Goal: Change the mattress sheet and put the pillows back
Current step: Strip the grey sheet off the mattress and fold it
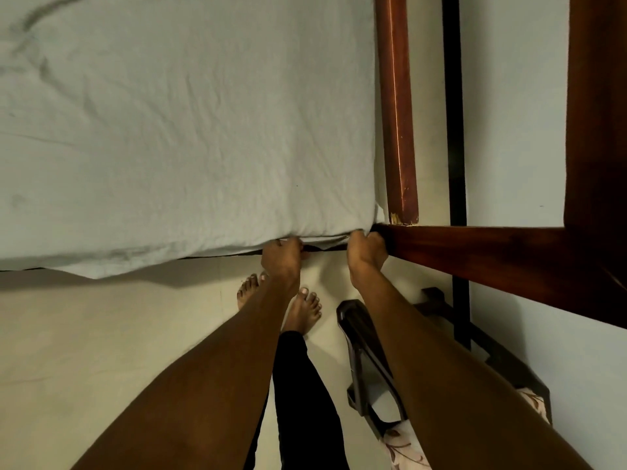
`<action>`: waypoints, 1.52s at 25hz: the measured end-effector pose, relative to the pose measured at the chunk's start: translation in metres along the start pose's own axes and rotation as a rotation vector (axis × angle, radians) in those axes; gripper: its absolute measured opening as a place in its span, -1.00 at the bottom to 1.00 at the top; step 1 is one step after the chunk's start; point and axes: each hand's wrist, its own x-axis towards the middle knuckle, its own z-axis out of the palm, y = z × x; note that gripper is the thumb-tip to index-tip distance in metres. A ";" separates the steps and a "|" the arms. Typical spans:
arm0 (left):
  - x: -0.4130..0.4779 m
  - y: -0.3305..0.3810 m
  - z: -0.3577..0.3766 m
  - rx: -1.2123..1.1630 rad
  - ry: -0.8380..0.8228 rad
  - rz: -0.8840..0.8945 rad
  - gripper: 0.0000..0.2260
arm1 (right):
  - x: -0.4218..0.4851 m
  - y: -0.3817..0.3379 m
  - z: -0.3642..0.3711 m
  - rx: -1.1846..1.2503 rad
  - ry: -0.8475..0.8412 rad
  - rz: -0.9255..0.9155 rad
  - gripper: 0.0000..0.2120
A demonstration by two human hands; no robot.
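A pale grey-green sheet covers the mattress, wrinkled across its top. Its near edge hangs loose further left. At the near right corner of the mattress both my hands reach under the edge. My left hand has its fingers curled round the sheet's edge beneath the mattress. My right hand grips the sheet right at the corner, next to the wooden bed frame. The fingertips of both hands are hidden under the fabric. No pillows are in view.
A reddish wooden headboard post stands along the mattress's right side, close to a white wall. A dark chair with floral cloth stands on the floor at my right. My bare feet stand on the pale floor.
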 end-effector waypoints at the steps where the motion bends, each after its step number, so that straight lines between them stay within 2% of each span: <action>1: -0.007 0.007 -0.003 -0.030 -0.007 0.015 -0.85 | -0.007 -0.006 -0.003 0.066 -0.002 -0.007 -0.68; 6: -0.058 0.070 -0.016 -0.215 -0.065 0.151 -0.91 | -0.057 -0.060 -0.026 0.453 -0.019 0.029 -0.76; 10: -0.095 0.121 -0.027 -0.322 -0.020 0.241 -0.87 | -0.094 -0.119 -0.042 0.770 -0.175 0.084 -0.69; 13: -0.133 0.155 -0.046 -0.397 0.087 0.434 -0.85 | -0.130 -0.159 -0.053 0.831 -0.314 -0.036 -0.74; 16: -0.160 0.193 -0.063 -0.449 0.144 0.649 -0.80 | -0.157 -0.191 -0.066 0.859 -0.353 -0.171 -0.78; 18: -0.161 0.205 -0.071 -0.381 0.118 0.693 -0.78 | -0.160 -0.198 -0.070 0.745 -0.249 -0.280 -0.80; 21: -0.142 0.188 -0.077 -0.099 0.039 0.661 -0.75 | -0.141 -0.184 -0.063 0.448 -0.125 -0.349 -0.75; 24: -0.125 0.158 -0.082 0.006 -0.033 0.652 -0.78 | -0.119 -0.154 -0.059 0.042 -0.023 -0.271 -0.44; 25: -0.121 0.150 -0.085 0.007 -0.060 0.632 -0.80 | -0.114 -0.146 -0.061 -0.044 0.035 -0.272 -0.44; 28: -0.111 0.122 -0.098 0.103 -0.164 0.561 -0.89 | -0.110 -0.124 -0.063 -0.033 0.158 -0.352 -0.55; 30: -0.109 0.102 -0.113 0.234 -0.203 0.530 -0.91 | -0.115 -0.108 -0.057 -0.004 0.113 -0.427 -0.66; 32: -0.106 0.086 -0.132 0.352 -0.184 0.529 -0.92 | -0.132 -0.099 -0.049 -0.020 -0.020 -0.484 -0.74; 38: -0.143 0.111 -0.218 0.630 -0.094 0.617 -0.92 | -0.235 -0.111 -0.029 -0.364 -0.262 -0.671 -0.76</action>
